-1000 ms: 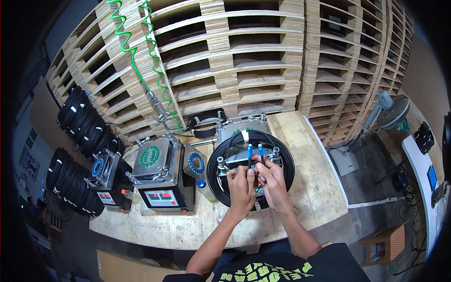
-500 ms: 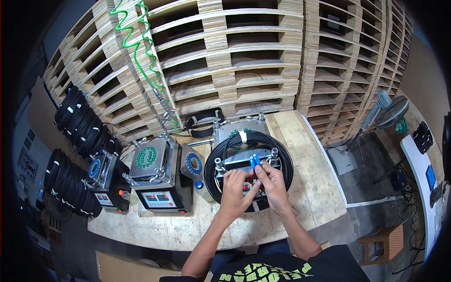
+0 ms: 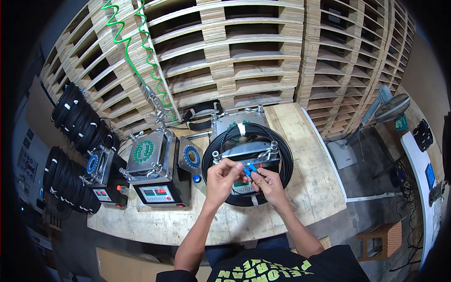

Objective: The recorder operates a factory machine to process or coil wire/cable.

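— Where to look first?

— Centre of the frame, just below the middle. Left hand (image 3: 220,177) and right hand (image 3: 268,182) close together, fingertips pinched on the small blue connectors (image 3: 250,168), one pinch from each side.

— And the cable itself?

— Coiled black cable (image 3: 284,160) lying on the wooden bench (image 3: 310,188), ringed around a metal machine (image 3: 244,141) right above the hands. Connectors held over the lower inner part of that coil, in front of the machine's small display.

— How to handle this well?

— Probably best to grip the blue bodies only, never the tips. Keep both wrists low and steady, and leave slack in the thin leads so nothing kinks. Better not to tug against the coil; likely to slide off its posts.

— Anything close enough to snag?

— Second machine with a red display (image 3: 159,181) left of centre, well apart. Green coiled hose (image 3: 136,61) hanging at upper left, clear of the hands.
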`<state>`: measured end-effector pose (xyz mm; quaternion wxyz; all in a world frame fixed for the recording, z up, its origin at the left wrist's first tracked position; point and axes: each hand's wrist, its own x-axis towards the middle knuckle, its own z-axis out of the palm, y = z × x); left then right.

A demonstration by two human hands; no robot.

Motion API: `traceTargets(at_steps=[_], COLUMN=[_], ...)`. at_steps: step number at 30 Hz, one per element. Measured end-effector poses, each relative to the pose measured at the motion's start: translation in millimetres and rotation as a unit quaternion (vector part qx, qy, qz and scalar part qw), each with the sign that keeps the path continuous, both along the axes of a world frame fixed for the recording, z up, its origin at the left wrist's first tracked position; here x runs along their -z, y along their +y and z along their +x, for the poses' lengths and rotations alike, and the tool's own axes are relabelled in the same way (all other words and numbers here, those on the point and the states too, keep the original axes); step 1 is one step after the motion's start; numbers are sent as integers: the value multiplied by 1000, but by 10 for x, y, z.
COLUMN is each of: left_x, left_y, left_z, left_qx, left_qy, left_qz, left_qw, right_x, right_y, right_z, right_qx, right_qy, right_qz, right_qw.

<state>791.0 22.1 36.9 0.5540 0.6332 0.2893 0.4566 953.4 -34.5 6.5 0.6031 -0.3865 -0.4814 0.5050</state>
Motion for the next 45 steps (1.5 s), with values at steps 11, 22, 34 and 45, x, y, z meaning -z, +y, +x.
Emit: traceTargets(at_steps=[11, 22, 34, 45], left_x=[-119, 56, 86, 1388], left_y=[-52, 40, -378, 350], left_z=[54, 23, -1588, -4678], left_qx=[-33, -12, 64, -380], left_qy=[46, 9, 81, 159], left_qz=[35, -25, -61, -200], left_qw=[998, 1000, 993, 889], right_x=[191, 244, 385, 506], right_y=[3, 46, 49, 129], right_z=[140, 203, 267, 87], right_qx=[-29, -58, 2, -33], right_qy=[-37, -69, -63, -57], right_qz=[-26, -23, -57, -42], right_qw=[999, 996, 996, 997])
